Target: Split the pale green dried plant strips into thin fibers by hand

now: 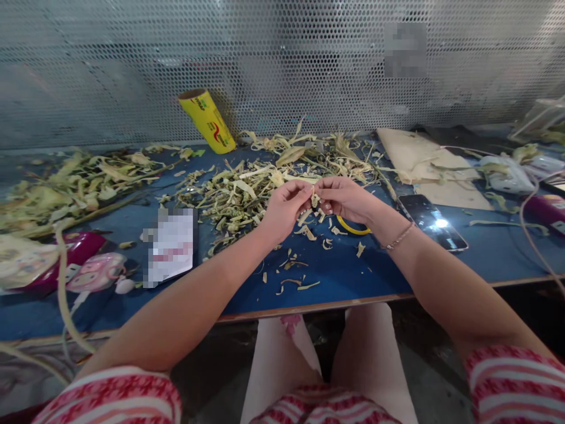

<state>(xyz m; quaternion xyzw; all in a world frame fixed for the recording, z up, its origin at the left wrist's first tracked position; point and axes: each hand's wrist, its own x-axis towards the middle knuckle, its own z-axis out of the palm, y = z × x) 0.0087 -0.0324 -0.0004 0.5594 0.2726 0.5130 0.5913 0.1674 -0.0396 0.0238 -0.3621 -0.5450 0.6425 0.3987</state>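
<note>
Both hands meet over the middle of the blue table, fingertips nearly touching. Between them is a small pale piece of dried plant [315, 198]. My left hand [286, 206] pinches it from the left, thumb against fingers. From the other side my right hand [342, 197], with a bracelet at the wrist, pinches it as well. Just left of and behind the hands lies a heap of dried plant pieces [225, 197]. Pale scraps [306, 232] are scattered beneath the hands. A yellow ring [353, 228] lies partly behind my right hand.
A yellow cardboard tube [209, 123] leans against the perforated metal panel [282, 65]. More dried stalks [83, 182] lie at left, near a white packet [172, 247] and a pink case [97, 272]. At right are a phone [432, 222], cardboard [424, 156] and a cable [525, 224].
</note>
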